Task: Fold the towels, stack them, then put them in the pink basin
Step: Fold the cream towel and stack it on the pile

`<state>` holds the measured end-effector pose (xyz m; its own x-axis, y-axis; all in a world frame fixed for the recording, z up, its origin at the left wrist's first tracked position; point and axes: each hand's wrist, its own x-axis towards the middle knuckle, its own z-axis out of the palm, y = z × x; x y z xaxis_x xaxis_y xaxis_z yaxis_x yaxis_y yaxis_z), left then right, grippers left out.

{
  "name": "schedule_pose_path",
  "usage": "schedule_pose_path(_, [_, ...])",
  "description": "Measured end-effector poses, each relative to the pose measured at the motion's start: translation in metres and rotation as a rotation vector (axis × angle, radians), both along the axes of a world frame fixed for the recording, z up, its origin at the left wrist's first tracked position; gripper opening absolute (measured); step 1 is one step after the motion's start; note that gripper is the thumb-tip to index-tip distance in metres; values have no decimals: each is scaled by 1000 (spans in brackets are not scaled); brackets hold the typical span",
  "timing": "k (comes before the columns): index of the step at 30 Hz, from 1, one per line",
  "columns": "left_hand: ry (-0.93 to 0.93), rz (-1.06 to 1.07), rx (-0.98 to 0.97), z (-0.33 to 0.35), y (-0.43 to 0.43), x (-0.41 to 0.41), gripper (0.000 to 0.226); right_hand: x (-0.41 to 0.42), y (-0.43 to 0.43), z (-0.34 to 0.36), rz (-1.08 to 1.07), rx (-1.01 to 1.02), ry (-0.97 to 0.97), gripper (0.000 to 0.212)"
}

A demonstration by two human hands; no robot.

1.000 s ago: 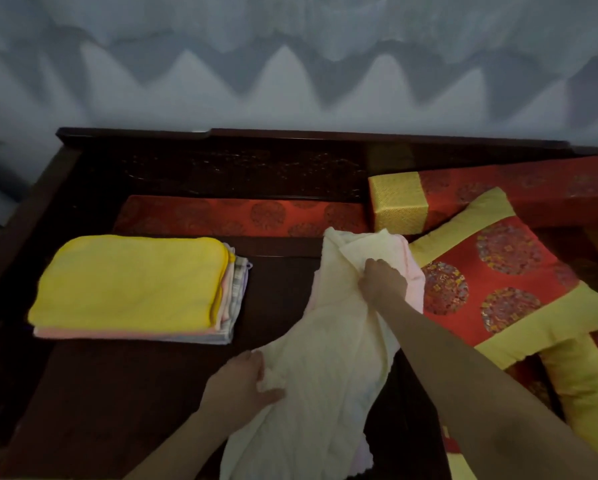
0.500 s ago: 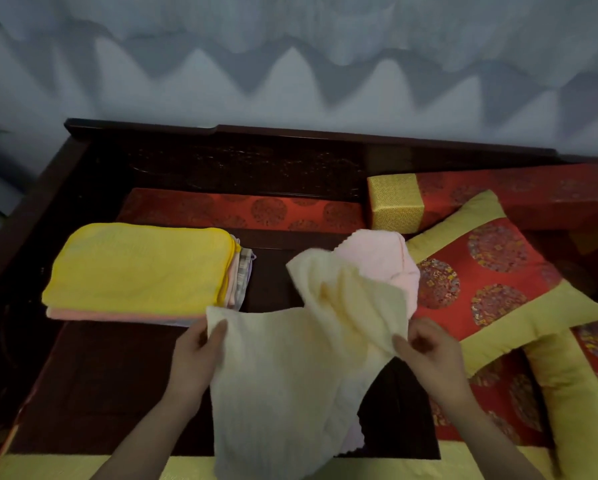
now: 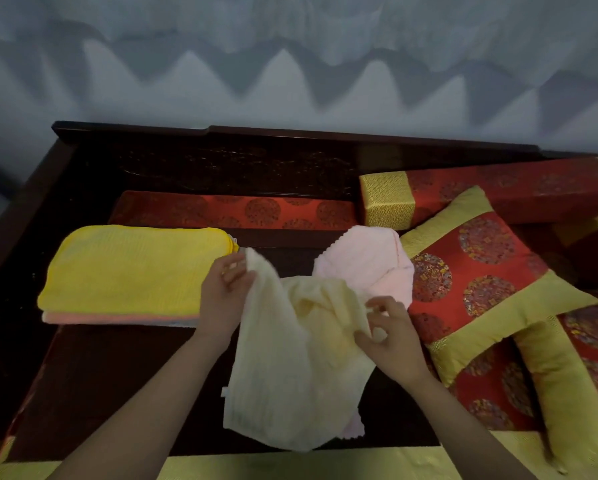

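Between both hands [image 3: 226, 292] [image 3: 392, 336], cream towel [image 3: 290, 368] hangs crumpled.

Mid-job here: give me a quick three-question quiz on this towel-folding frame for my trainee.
1. True or false: the left hand grips a corner of the cream towel.
2. Which towel tops the folded stack? A) pink B) yellow C) checked
3. What lies under the cream towel, toward the red cushion?

Key:
1. True; the right hand pinches its other edge.
2. B, the yellow towel.
3. An unfolded pink towel. The pink basin is not in view.
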<state>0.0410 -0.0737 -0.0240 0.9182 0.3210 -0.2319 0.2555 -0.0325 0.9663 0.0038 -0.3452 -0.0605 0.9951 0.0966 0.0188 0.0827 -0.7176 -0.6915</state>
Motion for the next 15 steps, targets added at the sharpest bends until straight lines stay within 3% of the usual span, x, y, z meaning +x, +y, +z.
schedule_pose_path(3, [84, -287, 148, -5, 6, 0, 37, 10, 3, 11, 116, 113, -103, 23])
schedule_pose_path(6, [74, -308, 544, -26, 22, -34, 18, 17, 14, 15, 194, 373, 18, 10])
schedule_pose_path(7, [113, -328, 626, -35, 28, -50, 9, 18, 18, 16, 194, 437, 93, 15])
schedule_pose_path(10, [560, -584, 692, -61, 46, -100, 26, 21, 26, 13, 130, 547, 249, 23])
schedule_pose_path(12, [797, -708, 657, -77, 54, -126, 51, 23, 32, 14, 107, 581, 272, 29])
schedule_pose_path(13, [831, -707, 655, -84, 54, -135, 60, 22, 34, 15, 92, 606, 289, 27])
schedule_pose_path(15, [781, -645, 649, -90, 48, -144, 49, 22, 39, 17, 65, 669, 350, 25])
